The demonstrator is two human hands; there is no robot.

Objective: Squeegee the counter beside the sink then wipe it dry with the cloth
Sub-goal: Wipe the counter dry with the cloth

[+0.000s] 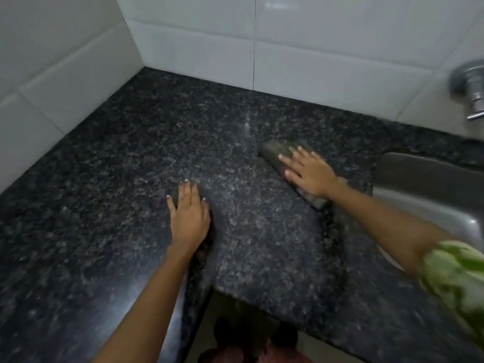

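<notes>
Two hands are down on the dark speckled desk [131, 179] in the single head view. The right hand [309, 171] lies spread with fingers extended, pressing flat on a long dark object [275, 153] that sits slanted on the stone just left of the steel sink [432, 179]. Blur makes it hard to tell whether this is the squeegee or the folded cloth; its stiff, bar-like outline suggests the squeegee. The left hand [190, 213] rests open, palm down on bare stone near the front edge, gripping nothing. A tap [471, 87] juts from the tiled wall [314, 48] above the sink.

Judging progress, the desk shows a faint sheen around the middle, so it probably remains wet. The squeegee pass looks underway, and no separate cloth is visible, so drying seems not yet begun.
</notes>
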